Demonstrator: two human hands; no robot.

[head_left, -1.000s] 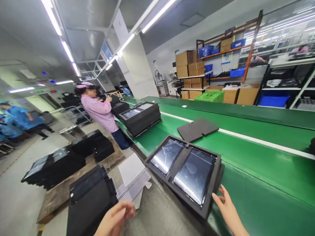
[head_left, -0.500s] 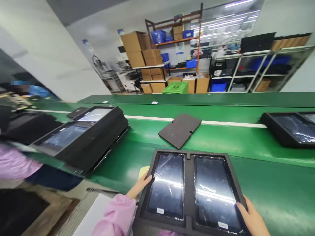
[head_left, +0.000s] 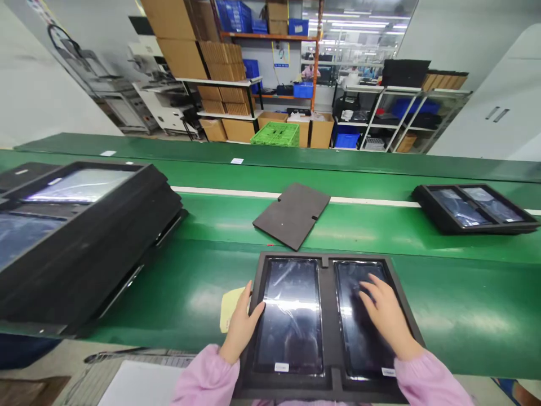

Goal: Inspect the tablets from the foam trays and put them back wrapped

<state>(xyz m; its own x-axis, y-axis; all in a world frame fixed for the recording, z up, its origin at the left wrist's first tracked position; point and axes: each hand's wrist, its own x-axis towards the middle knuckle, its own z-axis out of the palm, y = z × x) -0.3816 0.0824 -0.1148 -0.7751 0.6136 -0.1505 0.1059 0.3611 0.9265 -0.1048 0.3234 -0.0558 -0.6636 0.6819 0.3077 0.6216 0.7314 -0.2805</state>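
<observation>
**Foam tray steadied at the near edge of the green belt**

Black foam formed the two-pocket tray (head_left: pixel 327 270) that lay at the near edge of the green conveyor belt (head_left: pixel 203 282), a glossy display panel seated in each pocket. The left hand (head_left: pixel 240 327) gripped the tray's left rim, thumb hooked over onto the left panel (head_left: pixel 291 316), apparently to keep the tray from sliding. The right hand (head_left: pixel 386 318) lay flat on the right panel (head_left: pixel 353 332), fingers (head_left: pixel 372 285) loosely spread and pinching nothing, seemingly pressing it into its pocket. A yellow slip (head_left: pixel 229 307) peeked out beside the left hand. Farther up the belt lay a loose dark foam sheet (head_left: pixel 291 214); a tall stack of trays (head_left: pixel 84 237) stood left, another filled tray (head_left: pixel 473 208) right.
</observation>
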